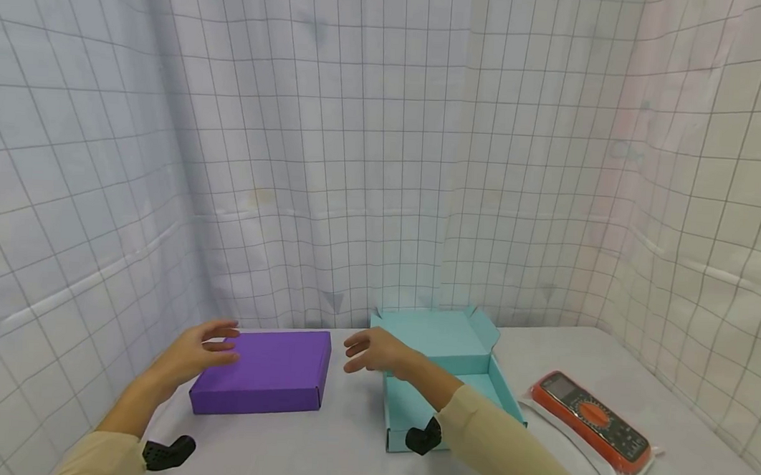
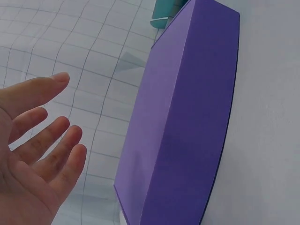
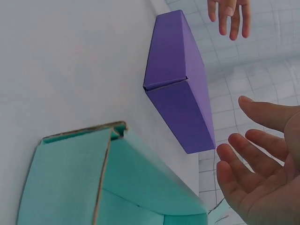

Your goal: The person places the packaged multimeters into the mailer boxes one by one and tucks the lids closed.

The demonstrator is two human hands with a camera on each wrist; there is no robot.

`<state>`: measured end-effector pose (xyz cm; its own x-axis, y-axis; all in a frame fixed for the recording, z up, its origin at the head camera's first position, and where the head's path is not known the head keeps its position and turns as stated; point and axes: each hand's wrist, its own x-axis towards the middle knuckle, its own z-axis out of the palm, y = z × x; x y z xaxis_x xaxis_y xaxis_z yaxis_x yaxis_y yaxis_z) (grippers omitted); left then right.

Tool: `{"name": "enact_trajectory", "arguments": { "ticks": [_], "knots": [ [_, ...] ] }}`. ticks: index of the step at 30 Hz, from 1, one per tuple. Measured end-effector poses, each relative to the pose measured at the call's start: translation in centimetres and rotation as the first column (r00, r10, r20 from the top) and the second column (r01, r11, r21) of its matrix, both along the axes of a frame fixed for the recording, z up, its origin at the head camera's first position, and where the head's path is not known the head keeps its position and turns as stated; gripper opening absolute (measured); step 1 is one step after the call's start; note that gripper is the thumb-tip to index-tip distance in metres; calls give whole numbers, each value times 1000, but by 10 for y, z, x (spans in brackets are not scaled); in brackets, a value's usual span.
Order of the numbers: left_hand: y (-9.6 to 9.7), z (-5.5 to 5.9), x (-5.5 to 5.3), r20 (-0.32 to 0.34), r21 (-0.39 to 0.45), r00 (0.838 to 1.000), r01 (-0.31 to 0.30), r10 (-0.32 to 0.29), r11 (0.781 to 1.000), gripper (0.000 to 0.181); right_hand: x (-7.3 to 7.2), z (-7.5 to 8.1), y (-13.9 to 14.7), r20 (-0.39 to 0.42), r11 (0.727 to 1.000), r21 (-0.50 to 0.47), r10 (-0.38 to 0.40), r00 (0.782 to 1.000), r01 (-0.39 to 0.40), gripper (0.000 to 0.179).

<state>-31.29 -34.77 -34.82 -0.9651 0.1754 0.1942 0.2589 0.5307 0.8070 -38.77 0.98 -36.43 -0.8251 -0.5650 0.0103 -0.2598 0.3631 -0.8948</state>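
A closed purple cardboard box (image 1: 270, 371) lies flat on the left of the white table. My left hand (image 1: 196, 350) hovers at its left end, fingers spread and loosely bent, holding nothing; the left wrist view shows a gap between the hand (image 2: 42, 150) and the purple box (image 2: 183, 112). To the box's right, my right hand (image 1: 377, 351) hangs in the air with relaxed fingers and nothing in them. Below and behind it stands a light teal box (image 1: 404, 404) with its lid up. The right forearm hides part of that box. Its inside shows bare cardboard where visible.
An orange multimeter (image 1: 593, 421) in clear plastic wrapping lies right of the teal box. White grid-patterned curtains (image 1: 384, 159) enclose the table (image 1: 337, 450) at the back and both sides. A black camera mount (image 1: 169, 453) sits on each wrist.
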Motion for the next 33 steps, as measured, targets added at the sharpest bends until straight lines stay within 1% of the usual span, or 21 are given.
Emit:
{"name": "enact_trajectory", "arguments": {
  "ticks": [4, 8, 9, 14, 18, 22, 26, 29, 33],
  "knots": [
    [11, 1, -2, -11, 43, 1000, 23, -22, 999, 75, -2, 3, 12, -24, 1000, 14, 17, 1000, -17, 50],
    [24, -2, -6, -18, 99, 998, 60, -59, 993, 72, -3, 3, 26, -43, 999, 16, 28, 999, -28, 51],
    [28, -3, -8, -23, 106, 997, 75, -73, 992, 71, -4, 3, 30, -46, 999, 19, 29, 999, -28, 51],
    [50, -5, -12, -45, 129, 993, 110, -105, 985, 71, -5, 4, 49, -51, 999, 25, 38, 998, -37, 52],
    [66, -4, -15, -46, 145, 993, 111, -106, 983, 68, -6, 7, 64, -51, 998, 13, 61, 997, -61, 56],
    [80, -3, -18, -47, 163, 992, 123, -117, 979, 65, -4, 11, 80, -60, 998, 11, 57, 997, -56, 58],
    [99, -2, -18, -32, 197, 994, 110, -106, 974, 65, -2, 15, 96, -90, 999, 23, 43, 995, -41, 55],
    [117, -5, -18, -23, 225, 995, 96, -93, 970, 65, -1, 15, 108, -104, 999, 29, 36, 994, -33, 52],
    [139, -15, -17, -6, 230, 996, 89, -90, 969, 66, -1, 11, 123, -108, 999, 43, 30, 994, -26, 51]
  ]
}}
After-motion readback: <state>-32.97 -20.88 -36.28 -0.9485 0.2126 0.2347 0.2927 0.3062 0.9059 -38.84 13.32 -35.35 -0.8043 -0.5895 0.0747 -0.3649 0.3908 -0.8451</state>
